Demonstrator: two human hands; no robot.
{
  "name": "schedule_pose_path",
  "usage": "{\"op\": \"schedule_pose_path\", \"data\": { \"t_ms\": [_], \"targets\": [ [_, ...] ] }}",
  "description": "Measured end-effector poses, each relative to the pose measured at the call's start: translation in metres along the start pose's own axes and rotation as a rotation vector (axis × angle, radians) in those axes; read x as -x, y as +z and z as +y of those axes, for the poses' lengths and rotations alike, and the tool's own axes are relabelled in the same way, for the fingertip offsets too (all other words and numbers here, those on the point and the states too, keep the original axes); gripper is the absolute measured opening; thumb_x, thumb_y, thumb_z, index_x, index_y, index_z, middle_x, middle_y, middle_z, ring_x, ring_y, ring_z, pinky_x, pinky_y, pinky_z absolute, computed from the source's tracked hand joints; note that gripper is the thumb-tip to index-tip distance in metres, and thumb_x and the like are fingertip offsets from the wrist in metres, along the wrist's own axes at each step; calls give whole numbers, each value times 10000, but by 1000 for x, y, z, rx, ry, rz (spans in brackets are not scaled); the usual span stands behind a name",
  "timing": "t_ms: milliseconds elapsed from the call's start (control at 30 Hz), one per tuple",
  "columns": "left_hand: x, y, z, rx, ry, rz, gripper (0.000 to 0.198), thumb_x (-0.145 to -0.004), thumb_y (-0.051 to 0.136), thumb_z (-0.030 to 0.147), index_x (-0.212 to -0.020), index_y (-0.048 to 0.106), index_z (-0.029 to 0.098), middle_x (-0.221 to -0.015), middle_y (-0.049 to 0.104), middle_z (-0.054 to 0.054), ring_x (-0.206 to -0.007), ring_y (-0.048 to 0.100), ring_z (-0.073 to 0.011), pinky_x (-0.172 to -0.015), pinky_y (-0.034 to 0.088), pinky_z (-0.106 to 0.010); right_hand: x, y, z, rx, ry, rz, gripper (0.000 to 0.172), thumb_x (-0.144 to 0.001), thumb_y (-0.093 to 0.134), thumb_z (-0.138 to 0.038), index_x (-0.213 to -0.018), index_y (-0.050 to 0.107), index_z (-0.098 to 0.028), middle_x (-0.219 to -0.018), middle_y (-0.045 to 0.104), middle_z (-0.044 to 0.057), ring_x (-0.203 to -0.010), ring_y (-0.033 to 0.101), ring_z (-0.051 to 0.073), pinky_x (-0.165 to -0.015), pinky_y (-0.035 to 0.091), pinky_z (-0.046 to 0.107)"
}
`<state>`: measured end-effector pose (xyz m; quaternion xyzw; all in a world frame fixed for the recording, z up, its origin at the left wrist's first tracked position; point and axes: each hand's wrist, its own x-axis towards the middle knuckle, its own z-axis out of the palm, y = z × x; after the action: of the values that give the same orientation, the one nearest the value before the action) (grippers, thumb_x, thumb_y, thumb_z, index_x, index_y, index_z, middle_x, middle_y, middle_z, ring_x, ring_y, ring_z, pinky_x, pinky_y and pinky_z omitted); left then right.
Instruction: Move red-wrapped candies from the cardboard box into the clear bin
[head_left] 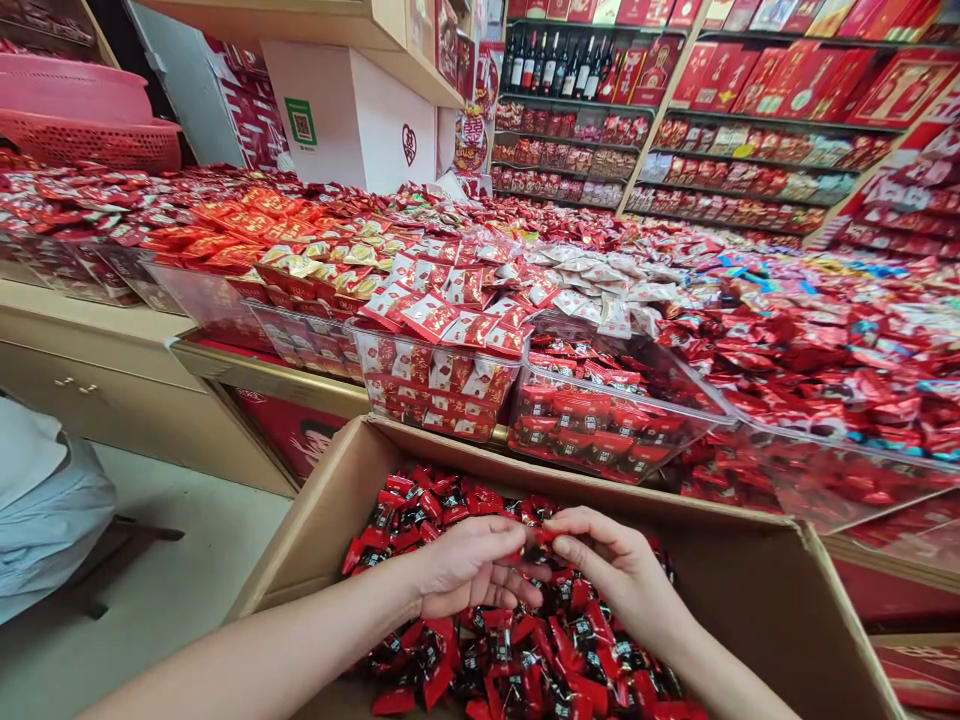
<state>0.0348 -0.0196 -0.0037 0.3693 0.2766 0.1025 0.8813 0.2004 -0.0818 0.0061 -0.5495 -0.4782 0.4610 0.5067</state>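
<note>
Both hands are over an open cardboard box (750,545) that holds a heap of red and black wrapped candies (502,650). Between the hands is one small red and dark candy (538,545). My left hand (480,565) has its thumb and fingers closed at the candy's left end, palm partly turned up. At the right end, my right hand (607,550) pinches the red wrapper between thumb and index finger. The fingertips partly cover the candy.
Clear bins of wrapped sweets line the counter behind the box, one with red and white packets (442,380). A seated person's pale clothing (45,510) shows at left. Pink baskets (90,140) and shelves with bottles (555,65) stand farther back.
</note>
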Motion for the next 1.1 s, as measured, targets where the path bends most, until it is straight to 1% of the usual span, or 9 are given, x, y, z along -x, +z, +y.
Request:
{"op": "schedule_pose_path", "data": {
  "t_ms": [100,233,300,500,733,833,900,1033,1100],
  "targets": [
    [0,-1,0,-1,40,5,312,-701,564,354,-940,481,170,-800,574,-35,-661,582,-120,-556,362,-200,2,0,-2,32,2,-53,188,-691,578,-311,-836,609,-196,-833,595,31,-775,529,159,-703,428,271],
    [-5,-1,-2,-176,285,210,352,-622,651,224,-922,483,151,-863,555,-34,-749,544,-113,-637,397,-220,5,4,1,-152,205,9,310,-737,493,-404,-967,552,-204,-849,591,34,-665,536,139,-582,456,261],
    [-7,-1,-2,-263,346,263,374,-596,665,195,-915,478,140,-903,545,-44,-806,531,-128,-710,406,-253,5,6,3,-186,239,7,334,-742,475,-429,-963,547,-189,-825,590,39,-683,538,145,-567,447,251],
    [-7,-3,0,-328,419,250,330,-640,605,146,-946,481,141,-858,548,-25,-789,515,-106,-750,397,-258,2,3,5,26,157,42,239,-663,598,-355,-782,563,-151,-711,567,13,-638,492,108,-607,398,221],
    [-7,-1,-5,-368,418,202,358,-642,594,158,-975,463,158,-762,549,7,-699,510,-94,-646,400,-225,3,10,0,211,108,-165,193,-651,587,-277,-601,435,-169,-595,504,-21,-551,447,95,-524,378,216],
    [-8,-2,-4,-298,418,281,288,-731,501,300,-976,440,159,-752,540,6,-592,496,-77,-507,364,-197,11,7,-26,488,-28,-122,124,-678,543,-243,-623,462,-169,-616,520,-5,-592,468,115,-563,392,232],
    [-8,-5,-1,-242,385,314,276,-763,438,355,-946,436,150,-727,546,1,-549,494,-74,-465,331,-190,12,-4,-56,574,-183,-37,90,-706,514,-251,-755,501,-176,-701,548,15,-634,493,125,-596,406,242],
    [-9,-12,2,-210,339,333,252,-718,500,321,-882,441,139,-670,551,14,-537,491,-72,-486,328,-194,-16,-49,-121,652,-452,264,376,-726,499,-309,-1076,391,-224,-837,549,41,-702,529,144,-610,424,257],
    [-10,-13,0,-231,336,319,253,-689,528,307,-858,446,137,-660,553,15,-526,489,-70,-479,314,-191,-45,-72,-143,836,-446,357,427,-706,516,-321,-1097,371,-226,-820,554,41,-665,534,149,-591,420,265]
  ]
}}
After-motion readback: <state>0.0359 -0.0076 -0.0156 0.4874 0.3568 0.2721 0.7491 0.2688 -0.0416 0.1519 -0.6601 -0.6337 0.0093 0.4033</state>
